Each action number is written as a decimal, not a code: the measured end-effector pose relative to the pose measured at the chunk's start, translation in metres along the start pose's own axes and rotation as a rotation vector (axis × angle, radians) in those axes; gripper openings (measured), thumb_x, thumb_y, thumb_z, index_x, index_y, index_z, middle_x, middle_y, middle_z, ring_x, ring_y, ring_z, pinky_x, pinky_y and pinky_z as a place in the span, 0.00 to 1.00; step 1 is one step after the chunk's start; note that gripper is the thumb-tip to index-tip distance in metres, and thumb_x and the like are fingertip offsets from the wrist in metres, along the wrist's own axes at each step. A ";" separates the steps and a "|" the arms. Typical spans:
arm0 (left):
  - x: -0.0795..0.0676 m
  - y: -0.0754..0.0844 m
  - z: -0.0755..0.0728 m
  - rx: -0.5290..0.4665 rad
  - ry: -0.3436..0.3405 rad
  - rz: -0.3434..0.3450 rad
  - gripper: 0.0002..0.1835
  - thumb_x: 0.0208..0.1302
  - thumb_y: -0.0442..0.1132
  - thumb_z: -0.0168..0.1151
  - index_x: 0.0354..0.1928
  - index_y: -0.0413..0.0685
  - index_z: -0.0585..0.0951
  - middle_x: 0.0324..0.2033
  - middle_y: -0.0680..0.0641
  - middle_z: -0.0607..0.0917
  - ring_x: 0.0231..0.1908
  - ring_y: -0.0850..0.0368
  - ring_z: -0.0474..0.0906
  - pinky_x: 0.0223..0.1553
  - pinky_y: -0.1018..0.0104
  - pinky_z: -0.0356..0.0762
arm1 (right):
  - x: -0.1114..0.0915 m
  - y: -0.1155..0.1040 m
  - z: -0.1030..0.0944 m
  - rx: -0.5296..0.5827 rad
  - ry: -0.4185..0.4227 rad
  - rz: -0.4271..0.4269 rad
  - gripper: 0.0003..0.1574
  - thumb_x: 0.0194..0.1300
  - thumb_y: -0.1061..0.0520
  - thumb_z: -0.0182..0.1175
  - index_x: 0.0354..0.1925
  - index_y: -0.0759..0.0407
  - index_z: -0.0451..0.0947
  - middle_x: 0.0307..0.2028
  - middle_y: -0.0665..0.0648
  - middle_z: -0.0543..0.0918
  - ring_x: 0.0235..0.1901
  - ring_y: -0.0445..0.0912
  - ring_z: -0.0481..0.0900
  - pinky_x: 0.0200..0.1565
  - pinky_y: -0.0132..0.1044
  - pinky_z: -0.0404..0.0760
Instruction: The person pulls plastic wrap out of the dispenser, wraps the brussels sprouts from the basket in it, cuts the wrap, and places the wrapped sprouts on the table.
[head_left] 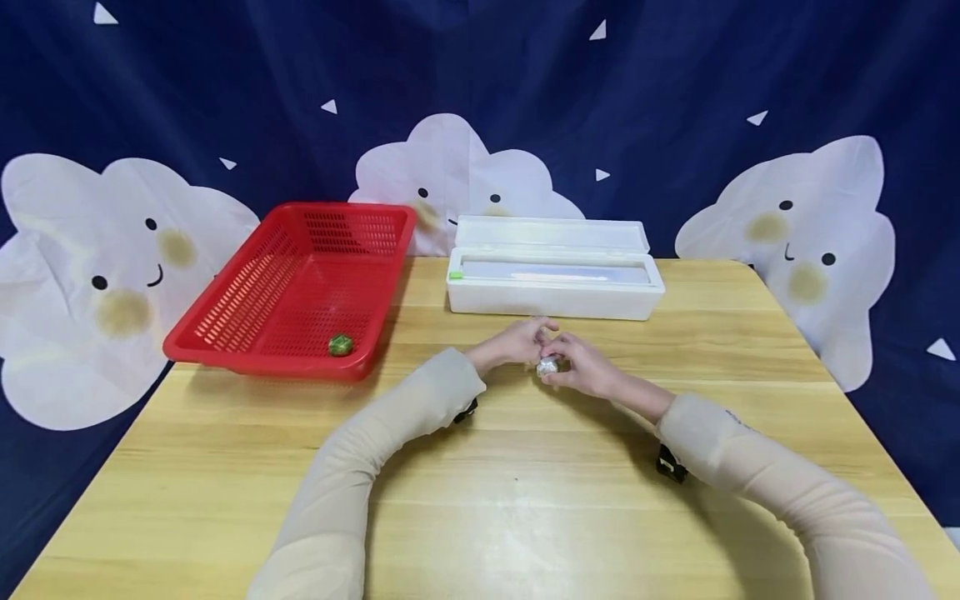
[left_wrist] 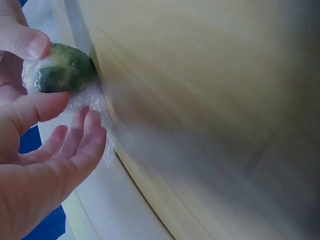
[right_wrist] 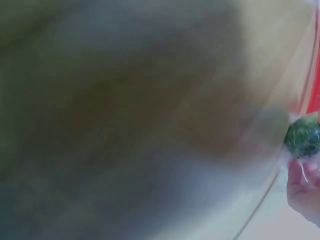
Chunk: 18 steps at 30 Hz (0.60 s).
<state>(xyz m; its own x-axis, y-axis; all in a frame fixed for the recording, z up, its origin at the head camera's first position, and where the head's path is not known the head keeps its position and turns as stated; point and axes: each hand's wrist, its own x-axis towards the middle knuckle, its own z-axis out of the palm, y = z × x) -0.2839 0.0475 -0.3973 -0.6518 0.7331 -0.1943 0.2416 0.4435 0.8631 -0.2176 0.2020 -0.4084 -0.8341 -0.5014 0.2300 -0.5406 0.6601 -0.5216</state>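
A small round green vegetable [left_wrist: 65, 70] in shiny clear plastic film is held above the wooden table, in front of the white box. My right hand [head_left: 585, 367] pinches it between thumb and fingers; its thumb shows on top in the left wrist view. Close beside it is my left hand [left_wrist: 45, 150], thumb tip right at the vegetable's underside and fingers loosely bent below. Loose film [left_wrist: 102, 102] hangs down past those fingertips. At the right edge of the right wrist view the vegetable [right_wrist: 302, 137] is partly cut off.
A red perforated basket [head_left: 292, 362] stands at the left, with another green film-wrapped ball [head_left: 341, 345] in its near right corner. Behind my hands is a long white box [head_left: 555, 300], lid raised, a green piece [head_left: 455, 275] at its left end. A dark blue cloud-patterned curtain hangs behind the table.
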 end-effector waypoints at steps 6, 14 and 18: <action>-0.002 0.000 0.001 0.044 0.026 -0.025 0.40 0.44 0.15 0.58 0.63 0.38 0.62 0.46 0.38 0.79 0.44 0.49 0.78 0.40 0.70 0.76 | 0.003 -0.003 -0.008 0.053 -0.108 0.010 0.16 0.50 0.60 0.67 0.38 0.67 0.80 0.33 0.59 0.80 0.30 0.45 0.74 0.32 0.32 0.75; -0.006 -0.005 -0.002 0.001 -0.071 0.025 0.45 0.42 0.13 0.59 0.66 0.38 0.56 0.44 0.35 0.78 0.42 0.48 0.78 0.41 0.69 0.77 | 0.003 -0.004 -0.013 0.263 -0.198 0.076 0.20 0.55 0.63 0.63 0.44 0.75 0.75 0.34 0.65 0.83 0.30 0.48 0.80 0.33 0.30 0.79; -0.009 -0.005 -0.005 0.057 -0.004 0.073 0.45 0.43 0.18 0.64 0.66 0.39 0.58 0.43 0.37 0.79 0.41 0.49 0.79 0.42 0.70 0.76 | 0.003 0.001 -0.013 0.298 -0.159 0.144 0.18 0.56 0.64 0.62 0.42 0.76 0.73 0.33 0.66 0.82 0.32 0.50 0.80 0.33 0.32 0.79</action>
<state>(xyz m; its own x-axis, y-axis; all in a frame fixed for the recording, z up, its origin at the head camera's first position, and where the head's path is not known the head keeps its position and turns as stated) -0.2827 0.0361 -0.3979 -0.6280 0.7666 -0.1339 0.3293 0.4176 0.8469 -0.2224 0.2084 -0.3977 -0.8593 -0.5111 0.0186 -0.3434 0.5498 -0.7614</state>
